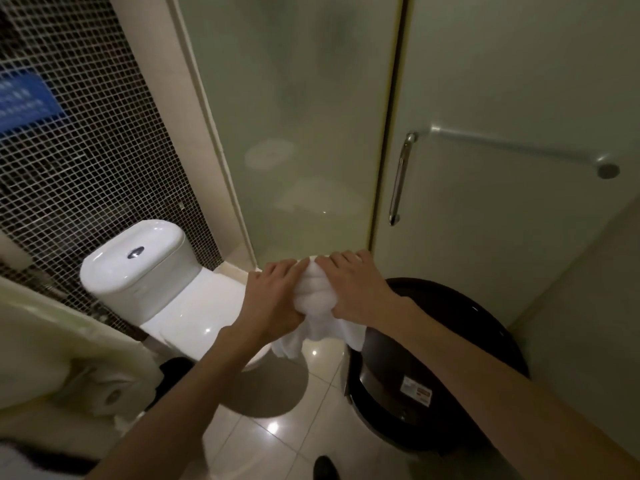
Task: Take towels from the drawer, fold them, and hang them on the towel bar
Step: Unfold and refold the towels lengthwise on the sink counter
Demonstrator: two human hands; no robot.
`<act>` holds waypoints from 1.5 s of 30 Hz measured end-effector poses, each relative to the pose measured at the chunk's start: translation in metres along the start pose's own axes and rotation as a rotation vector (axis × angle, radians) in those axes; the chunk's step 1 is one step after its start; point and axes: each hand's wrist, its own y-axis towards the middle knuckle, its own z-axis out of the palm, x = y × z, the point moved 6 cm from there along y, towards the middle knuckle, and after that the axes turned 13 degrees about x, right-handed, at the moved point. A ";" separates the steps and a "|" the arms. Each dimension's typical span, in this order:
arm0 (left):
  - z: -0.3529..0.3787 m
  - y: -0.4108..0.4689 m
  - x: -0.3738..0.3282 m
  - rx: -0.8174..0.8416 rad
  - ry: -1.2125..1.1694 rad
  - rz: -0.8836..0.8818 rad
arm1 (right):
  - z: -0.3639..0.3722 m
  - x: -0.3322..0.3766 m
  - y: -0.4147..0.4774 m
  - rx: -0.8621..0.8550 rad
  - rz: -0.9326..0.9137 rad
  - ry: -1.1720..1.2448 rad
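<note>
A white towel (pixel 316 299) is bunched up between both hands in mid-air, in the middle of the view. My left hand (pixel 273 299) grips its left side and my right hand (pixel 356 289) grips its right side. Loose ends of the towel hang down below the hands. A metal towel bar (pixel 512 147) runs across the frosted glass door at the upper right, well above and to the right of the hands. No drawer is in view.
A white toilet (pixel 145 271) stands at the left against a dark mosaic wall. A black round bin (pixel 436 368) sits on the tiled floor below my right arm. A vertical door handle (pixel 400 178) is on the glass. A toilet-paper holder (pixel 104 393) is at lower left.
</note>
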 end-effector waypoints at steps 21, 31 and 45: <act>-0.016 -0.015 0.176 -0.041 0.019 -0.495 | 0.001 0.097 0.196 0.142 -0.524 -0.046; -0.009 -0.086 0.185 -0.096 -0.083 -0.815 | 0.015 0.174 0.217 0.190 -0.948 -0.055; 0.023 -0.225 0.100 -0.191 -0.276 -1.621 | 0.039 0.300 0.132 0.342 -1.766 -0.057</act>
